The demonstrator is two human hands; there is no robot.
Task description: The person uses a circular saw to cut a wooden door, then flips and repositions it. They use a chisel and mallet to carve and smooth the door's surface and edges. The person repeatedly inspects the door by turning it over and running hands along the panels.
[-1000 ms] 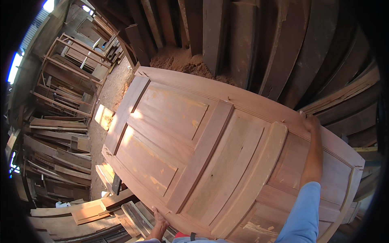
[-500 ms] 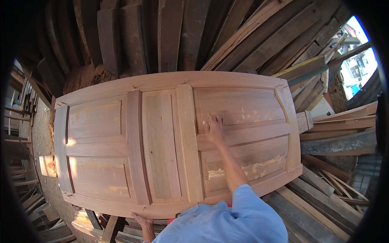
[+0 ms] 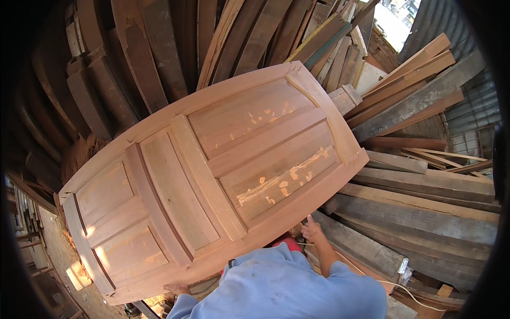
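Planks (image 3: 409, 215) crowd the panelled door (image 3: 212, 181), laid face-up before the person (image 3: 281, 287), presumably for easy reach. At its near edge the left hand (image 3: 177, 288), grip unclear, perhaps steadies it; the right hand (image 3: 312, 232), finger extended, hovers just beside, its hold impossible to tell.

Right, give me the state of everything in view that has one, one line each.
Panelled door: lying face up, pale patches on its right-hand panels
Left grip: at the door's near edge
Right grip: index finger extended; contact with door or cord unclear
Pale cord: loosely curved, not coiled
Dark boards: standing side by side
Right-hand planks: piled lengthwise
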